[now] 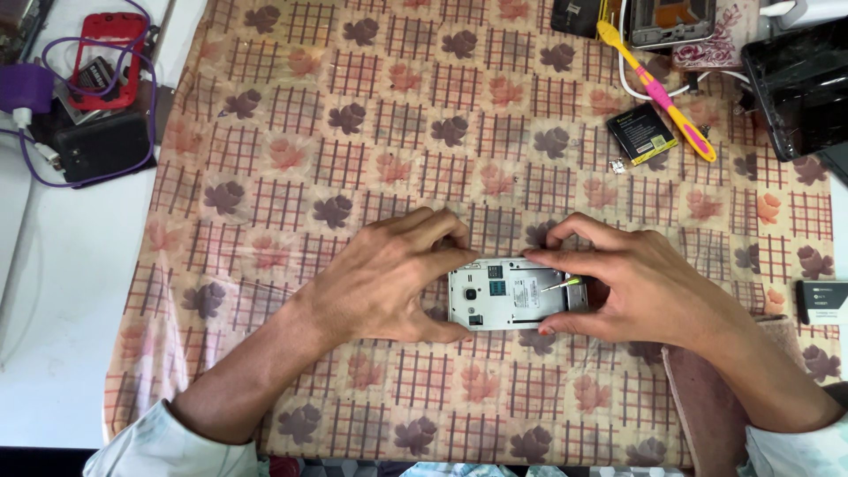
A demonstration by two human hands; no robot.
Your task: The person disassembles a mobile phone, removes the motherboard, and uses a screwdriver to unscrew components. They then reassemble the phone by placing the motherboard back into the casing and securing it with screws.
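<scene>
Even, soft daylight is falling across the patterned cloth [353, 177]; the hands [389, 283] are casting only faint, short shadows beneath them; the white surface [62, 291] at left is reading bright without blowing out; focus is holding sharp centrally, softening slightly toward the corners.

A backless silver phone [511, 294] lies flat on the patterned cloth [353, 132].

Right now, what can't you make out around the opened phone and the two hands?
Head view only:
- Opened phone: both ends covered by left hand and right hand.
- Thin tool in the right hand: tip too small to identify.
- Black device: cut off by the right edge.
</scene>
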